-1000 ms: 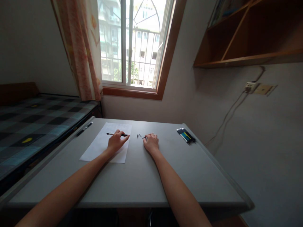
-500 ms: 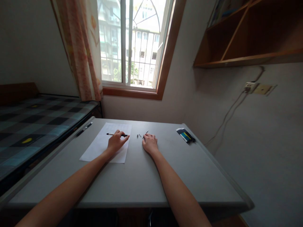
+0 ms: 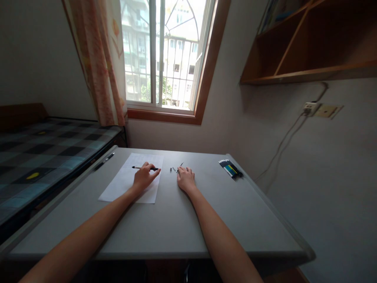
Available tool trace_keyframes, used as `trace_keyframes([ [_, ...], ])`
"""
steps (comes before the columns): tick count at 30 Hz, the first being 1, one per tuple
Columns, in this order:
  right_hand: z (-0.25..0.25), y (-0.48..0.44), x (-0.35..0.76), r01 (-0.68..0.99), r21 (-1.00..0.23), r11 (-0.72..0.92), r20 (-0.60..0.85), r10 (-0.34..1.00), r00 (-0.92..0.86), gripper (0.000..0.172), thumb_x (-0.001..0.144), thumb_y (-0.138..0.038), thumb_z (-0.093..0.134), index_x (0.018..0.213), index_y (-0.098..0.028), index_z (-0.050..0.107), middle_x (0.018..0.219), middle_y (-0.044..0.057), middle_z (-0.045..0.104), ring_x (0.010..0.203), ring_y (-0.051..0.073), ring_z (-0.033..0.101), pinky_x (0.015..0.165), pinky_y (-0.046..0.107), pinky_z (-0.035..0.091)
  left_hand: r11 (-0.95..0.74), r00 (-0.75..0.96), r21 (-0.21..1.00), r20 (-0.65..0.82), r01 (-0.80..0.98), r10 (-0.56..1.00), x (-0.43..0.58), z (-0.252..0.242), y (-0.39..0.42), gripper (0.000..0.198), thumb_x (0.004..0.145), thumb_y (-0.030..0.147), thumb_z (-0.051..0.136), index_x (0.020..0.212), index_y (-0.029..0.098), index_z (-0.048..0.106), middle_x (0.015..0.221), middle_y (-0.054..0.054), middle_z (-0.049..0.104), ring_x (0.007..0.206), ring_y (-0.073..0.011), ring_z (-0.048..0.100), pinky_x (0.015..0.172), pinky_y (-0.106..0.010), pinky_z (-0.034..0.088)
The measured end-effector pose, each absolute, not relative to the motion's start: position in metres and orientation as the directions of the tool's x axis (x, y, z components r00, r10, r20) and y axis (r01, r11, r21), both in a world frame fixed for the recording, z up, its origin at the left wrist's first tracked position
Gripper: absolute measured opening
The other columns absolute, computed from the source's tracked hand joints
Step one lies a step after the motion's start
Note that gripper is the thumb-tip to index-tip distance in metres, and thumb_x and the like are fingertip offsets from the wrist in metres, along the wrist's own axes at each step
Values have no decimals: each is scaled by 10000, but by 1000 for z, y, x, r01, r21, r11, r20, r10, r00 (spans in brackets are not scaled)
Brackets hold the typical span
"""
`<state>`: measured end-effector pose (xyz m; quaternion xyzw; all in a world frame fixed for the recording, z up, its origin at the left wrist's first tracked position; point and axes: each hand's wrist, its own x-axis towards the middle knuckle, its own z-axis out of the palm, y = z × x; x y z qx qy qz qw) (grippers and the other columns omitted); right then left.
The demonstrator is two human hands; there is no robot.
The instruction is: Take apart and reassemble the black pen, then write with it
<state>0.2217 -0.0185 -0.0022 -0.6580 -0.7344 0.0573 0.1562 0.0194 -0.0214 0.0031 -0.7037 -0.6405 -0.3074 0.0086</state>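
Observation:
My left hand (image 3: 144, 177) rests on a white sheet of paper (image 3: 129, 184) with its fingers closed round a black pen (image 3: 136, 168) that lies level, tip pointing left. My right hand (image 3: 185, 179) lies on the grey desk (image 3: 176, 220) beside the sheet, fingers curled, pinching a thin dark pen refill (image 3: 180, 167) that sticks up and away from the fingertips. Two small pen parts (image 3: 172, 169) lie on the desk just left of that hand.
A pack of pens (image 3: 231, 169) lies near the desk's far right corner. Another black pen (image 3: 104, 161) lies along the left edge. A bed (image 3: 35, 149) adjoins the desk on the left. A window, a curtain and a wall shelf are beyond.
My right hand has shifted slightly left and turned the thin refill from lying low to pointing up and away. My left hand and its pen have stayed put.

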Motion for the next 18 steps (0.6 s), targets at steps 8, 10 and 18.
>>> trace_keyframes([
  [8, -2, -20, 221, 948, -284, 146, 152, 983, -106, 410, 882, -264, 302, 1258, -238, 463, 1367, -1, 407, 1218, 251, 273, 974, 389, 234, -181, -8, 387, 440, 904, 898, 20, 4, -23, 395, 795, 555, 440, 826, 200, 610, 887, -21, 552, 668, -130, 553, 555, -236, 354],
  [10, -2, -20, 222, 949, -279, 150, 150, 982, -111, 411, 883, -264, 300, 1261, -239, 458, 1368, 2, 406, 1219, 249, 276, 974, 390, 233, -180, -9, 389, 438, 904, 899, 20, 4, -22, 395, 796, 555, 437, 822, 201, 610, 889, -21, 552, 669, -129, 553, 560, -236, 355],
  [18, -3, -18, 222, 950, -272, 157, 140, 983, -122, 409, 883, -274, 308, 1265, -244, 451, 1370, 2, 405, 1227, 239, 282, 986, 390, 214, -170, -15, 393, 427, 904, 904, 20, 5, -23, 390, 792, 552, 444, 812, 201, 613, 883, -22, 553, 673, -131, 553, 567, -239, 361],
])
